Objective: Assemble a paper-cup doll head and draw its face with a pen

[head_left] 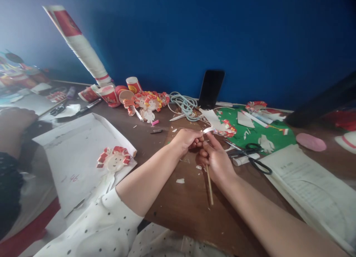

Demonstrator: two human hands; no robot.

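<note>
My left hand (187,139) and my right hand (218,157) meet over the brown table, their fingertips touching. A thin wooden stick (209,186) hangs down out of my right hand, whose fingers are closed round its upper part. At the top, a white curled paper strip (208,130) stands out from between the fingertips, pinched by my left hand. Where strip and stick meet is hidden by the fingers. Just beyond lies a red-and-white paper piece (229,129). Black-handled scissors (254,159) rest to the right of my right hand.
Paper scraps (180,181) dot the table. At left, a white sheet (75,157) carries a cut-out face with a red-and-white fringe (114,159). Paper cups (108,96), a coiled cable (185,103), a leaning phone (211,88), green paper (230,116) and a notebook (311,186) surround the hands. Another person's arm (13,127) is at far left.
</note>
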